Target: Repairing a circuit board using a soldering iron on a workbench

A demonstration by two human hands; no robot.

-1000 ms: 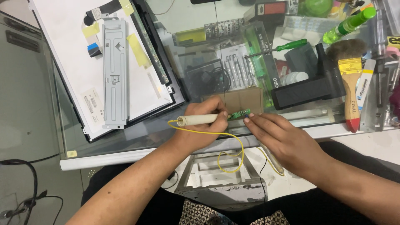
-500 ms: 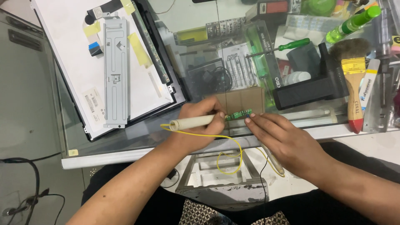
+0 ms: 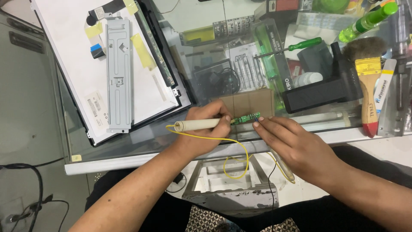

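While the left hand (image 3: 205, 129) grips the cream pen-shaped soldering iron (image 3: 198, 125), right hand (image 3: 296, 146) fingertips flat, pinning the small green circuit board (image 3: 247, 117) at frame centre; keep tip steady, board pressed.

Upturned screen panel (image 3: 77, 64) far left

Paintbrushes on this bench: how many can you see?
1. The paintbrush lies at the right end of the glass table, bristles away from the person, red handle tip toward the near edge. Clutter may hide others.
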